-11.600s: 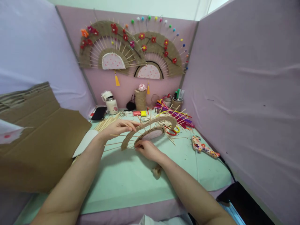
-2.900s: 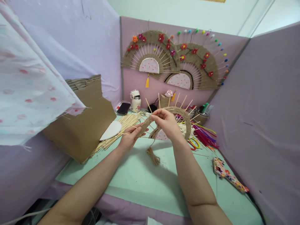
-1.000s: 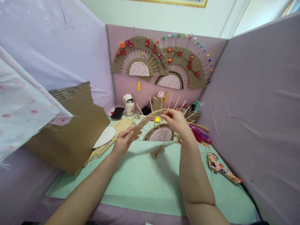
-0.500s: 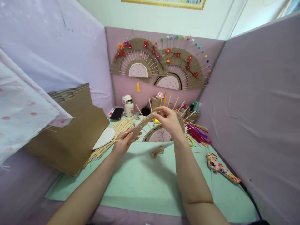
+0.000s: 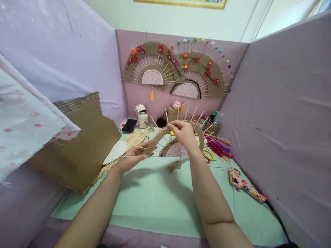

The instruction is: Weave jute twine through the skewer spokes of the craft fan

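fan (image 5: 173,150), l hand (image 5: 133,156) cupped at end, r hand (image 5: 182,135) pinching top

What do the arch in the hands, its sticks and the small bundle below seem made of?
Arch: apparently matte, jute-like twine outside, from its fine strands; core hidden.
Sticks: pale wood or bamboo, smooth-looking, straight and slender; which is unclear.
Bundle: likely similar dull twine, its strands loosely gathered.

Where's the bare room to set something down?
Widest free patch: the green cloth between the left forearm and right forearm, from the twine bundle to its near edge. A smaller one lies between the right forearm and the floral corded tool. Crowded: the back, with loose sticks, bottle and phone leftward, pipe cleaners rightward.
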Demonstrator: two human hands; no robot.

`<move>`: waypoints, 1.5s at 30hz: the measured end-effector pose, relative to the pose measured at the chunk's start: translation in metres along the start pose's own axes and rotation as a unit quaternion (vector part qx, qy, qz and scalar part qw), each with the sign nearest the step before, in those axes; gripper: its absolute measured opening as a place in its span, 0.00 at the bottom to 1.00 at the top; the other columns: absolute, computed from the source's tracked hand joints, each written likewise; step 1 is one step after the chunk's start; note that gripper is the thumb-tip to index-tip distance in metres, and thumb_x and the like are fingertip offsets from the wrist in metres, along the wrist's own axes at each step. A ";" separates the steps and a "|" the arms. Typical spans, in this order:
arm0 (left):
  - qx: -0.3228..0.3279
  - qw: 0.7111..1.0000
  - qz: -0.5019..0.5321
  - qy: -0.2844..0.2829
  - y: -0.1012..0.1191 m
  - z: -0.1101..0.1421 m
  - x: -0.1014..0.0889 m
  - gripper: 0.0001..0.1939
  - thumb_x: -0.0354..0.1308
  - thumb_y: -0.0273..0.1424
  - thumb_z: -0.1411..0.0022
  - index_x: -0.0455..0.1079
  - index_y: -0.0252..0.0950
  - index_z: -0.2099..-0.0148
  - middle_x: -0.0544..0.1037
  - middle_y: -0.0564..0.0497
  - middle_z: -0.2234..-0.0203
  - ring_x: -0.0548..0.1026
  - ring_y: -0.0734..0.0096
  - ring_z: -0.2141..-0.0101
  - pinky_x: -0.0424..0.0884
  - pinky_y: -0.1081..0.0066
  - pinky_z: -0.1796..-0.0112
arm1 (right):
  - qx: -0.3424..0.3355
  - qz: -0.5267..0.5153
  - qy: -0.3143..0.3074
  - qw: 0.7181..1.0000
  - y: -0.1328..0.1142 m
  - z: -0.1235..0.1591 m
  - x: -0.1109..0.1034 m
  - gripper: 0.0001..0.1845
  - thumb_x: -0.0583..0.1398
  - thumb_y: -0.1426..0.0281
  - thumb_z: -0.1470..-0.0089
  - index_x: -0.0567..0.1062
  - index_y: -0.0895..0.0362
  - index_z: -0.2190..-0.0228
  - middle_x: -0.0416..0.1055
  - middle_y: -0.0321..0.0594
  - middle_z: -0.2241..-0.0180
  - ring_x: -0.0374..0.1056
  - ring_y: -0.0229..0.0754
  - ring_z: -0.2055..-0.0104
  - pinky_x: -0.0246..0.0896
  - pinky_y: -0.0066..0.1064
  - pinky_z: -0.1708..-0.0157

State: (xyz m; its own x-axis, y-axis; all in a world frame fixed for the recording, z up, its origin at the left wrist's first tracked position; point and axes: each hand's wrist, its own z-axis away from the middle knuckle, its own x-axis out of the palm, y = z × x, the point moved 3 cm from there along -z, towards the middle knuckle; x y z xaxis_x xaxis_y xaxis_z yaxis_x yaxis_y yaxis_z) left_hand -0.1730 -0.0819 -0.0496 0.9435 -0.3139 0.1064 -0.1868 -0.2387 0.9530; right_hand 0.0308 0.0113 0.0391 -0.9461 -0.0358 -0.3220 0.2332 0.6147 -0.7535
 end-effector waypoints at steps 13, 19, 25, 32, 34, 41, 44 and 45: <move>0.062 0.917 -0.101 0.381 0.084 0.010 -0.046 0.19 0.67 0.36 0.49 0.74 0.35 0.55 0.80 0.44 0.60 0.75 0.60 0.54 0.67 0.57 0.48 | -0.041 0.295 -0.095 0.950 -0.009 0.018 0.053 0.13 0.54 0.64 0.40 0.79 0.51 0.65 0.78 0.40 0.67 0.72 0.44 0.64 0.56 0.30 0.67; 0.061 0.942 -0.221 0.244 0.119 -0.031 0.009 0.28 0.65 0.34 0.48 0.67 0.36 0.44 0.78 0.44 0.54 0.74 0.58 0.51 0.67 0.57 0.49 | -0.028 0.379 -0.139 0.915 -0.003 0.025 0.071 0.17 0.50 0.62 0.38 0.77 0.51 0.61 0.78 0.44 0.65 0.73 0.46 0.62 0.57 0.31 0.66; -0.006 0.924 -0.303 0.232 0.093 -0.063 -0.005 0.26 0.63 0.35 0.49 0.68 0.34 0.47 0.73 0.39 0.48 0.71 0.55 0.48 0.66 0.58 0.49 | -0.030 0.395 -0.158 0.905 -0.006 0.026 0.072 0.16 0.50 0.63 0.38 0.77 0.52 0.62 0.78 0.45 0.66 0.72 0.45 0.63 0.57 0.30 0.66; -0.056 0.883 -0.454 0.107 0.096 -0.076 -0.019 0.14 0.63 0.36 0.50 0.75 0.36 0.60 0.81 0.46 0.67 0.78 0.61 0.65 0.71 0.69 0.68 | -0.041 0.400 -0.126 0.907 -0.001 0.027 0.072 0.16 0.50 0.63 0.38 0.77 0.51 0.63 0.78 0.43 0.66 0.73 0.46 0.64 0.55 0.30 0.68; -0.061 0.893 -0.440 0.076 0.094 -0.079 -0.017 0.10 0.61 0.37 0.48 0.76 0.36 0.68 0.80 0.48 0.74 0.78 0.64 0.70 0.69 0.71 0.72 | -0.038 0.397 -0.115 0.910 0.002 0.028 0.073 0.16 0.50 0.63 0.37 0.77 0.51 0.63 0.78 0.43 0.66 0.73 0.45 0.63 0.55 0.30 0.67; -0.051 0.917 -0.393 0.054 0.086 -0.078 -0.016 0.08 0.59 0.35 0.46 0.74 0.35 0.71 0.80 0.48 0.76 0.78 0.66 0.72 0.70 0.70 0.71 | -0.035 0.343 -0.133 0.929 0.002 0.025 0.064 0.11 0.56 0.63 0.41 0.75 0.53 0.62 0.77 0.42 0.68 0.71 0.44 0.66 0.54 0.29 0.68; -0.064 0.916 -0.393 0.047 0.085 -0.075 -0.018 0.07 0.58 0.33 0.46 0.73 0.36 0.72 0.80 0.47 0.76 0.78 0.65 0.71 0.71 0.69 0.70 | -0.046 0.269 -0.165 0.948 0.000 0.022 0.050 0.11 0.61 0.65 0.46 0.72 0.54 0.61 0.75 0.37 0.71 0.68 0.41 0.70 0.53 0.28 0.70; -0.067 0.915 -0.394 0.045 0.085 -0.074 -0.019 0.07 0.58 0.32 0.46 0.73 0.36 0.73 0.80 0.47 0.76 0.78 0.65 0.71 0.71 0.69 0.70 | -0.049 0.245 -0.171 0.953 -0.001 0.022 0.044 0.10 0.61 0.66 0.47 0.71 0.54 0.61 0.74 0.36 0.72 0.67 0.40 0.70 0.53 0.27 0.70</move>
State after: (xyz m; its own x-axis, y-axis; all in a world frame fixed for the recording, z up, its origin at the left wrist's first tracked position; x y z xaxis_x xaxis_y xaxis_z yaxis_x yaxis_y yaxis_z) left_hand -0.1862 -0.0278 0.0501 0.7901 -0.0143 -0.6128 0.5920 -0.2412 0.7690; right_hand -0.0064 -0.0077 0.0130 -0.5958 0.0300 -0.8026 0.5902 0.6941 -0.4122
